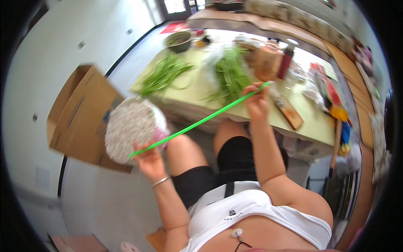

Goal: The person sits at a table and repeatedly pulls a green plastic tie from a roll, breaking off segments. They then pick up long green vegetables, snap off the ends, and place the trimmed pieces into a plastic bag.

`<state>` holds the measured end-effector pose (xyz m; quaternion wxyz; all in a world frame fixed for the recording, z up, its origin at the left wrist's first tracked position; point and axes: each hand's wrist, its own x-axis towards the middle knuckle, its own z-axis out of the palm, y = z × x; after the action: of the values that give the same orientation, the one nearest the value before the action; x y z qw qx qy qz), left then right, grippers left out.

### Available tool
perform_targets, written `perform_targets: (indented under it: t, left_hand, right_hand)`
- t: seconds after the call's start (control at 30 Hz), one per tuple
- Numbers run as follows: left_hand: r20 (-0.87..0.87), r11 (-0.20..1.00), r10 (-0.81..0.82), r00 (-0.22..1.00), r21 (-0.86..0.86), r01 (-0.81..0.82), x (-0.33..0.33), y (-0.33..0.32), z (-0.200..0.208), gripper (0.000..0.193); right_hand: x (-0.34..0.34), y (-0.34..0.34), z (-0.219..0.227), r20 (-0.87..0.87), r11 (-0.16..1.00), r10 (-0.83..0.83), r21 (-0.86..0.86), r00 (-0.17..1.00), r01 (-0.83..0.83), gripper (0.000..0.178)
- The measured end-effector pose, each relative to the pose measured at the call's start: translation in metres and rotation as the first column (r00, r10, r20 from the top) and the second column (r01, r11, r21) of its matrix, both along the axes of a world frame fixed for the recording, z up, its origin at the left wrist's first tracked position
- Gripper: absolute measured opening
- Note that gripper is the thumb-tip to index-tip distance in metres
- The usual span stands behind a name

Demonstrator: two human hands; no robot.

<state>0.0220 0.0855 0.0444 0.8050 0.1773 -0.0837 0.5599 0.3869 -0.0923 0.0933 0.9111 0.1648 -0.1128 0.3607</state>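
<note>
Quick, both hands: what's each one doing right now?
Left hand: closed, holding the bright green stick near its lower end.
Right hand: closed, holding the same stick near its upper end.

White top (252, 201): dark emblem (232, 213), lettering (233, 218) (too small to read). Cardboard box (84, 115): blurred blue mark (105, 116).

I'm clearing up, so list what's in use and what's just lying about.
In use:
- green rod, held by left hand and right hand

Apparently just lying about:
- greens
- bowl
- dark red bottle
- box
</note>
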Motion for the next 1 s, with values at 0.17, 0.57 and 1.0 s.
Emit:
perform_targets:
  t: [0.17, 0.57, 1.0]
  left_hand:
    - [0.025, 0.968, 0.034, 0.999, -0.248, -0.027, 0.003, -0.017, 0.002, 0.048]
    - [0.222, 0.948, -0.269, 0.937, 0.231, 0.217, -0.017, -0.019, 0.082, 0.03]
    - [-0.558, 0.476, -0.19, 0.808, 0.667, 0.573, -0.067, -0.093, 0.144, 0.026]
  right_hand:
    - [-0.016, -0.015, 0.026, 0.136, 0.999, -0.038, -0.002, 0.99, 0.039, 0.029]
    - [-0.023, -0.043, 0.038, 0.369, 0.958, 0.07, 0.235, 0.927, -0.166, 0.015]
    - [-0.108, -0.057, 0.107, 0.948, 0.909, 0.117, -0.222, -0.296, -0.353, 0.025]
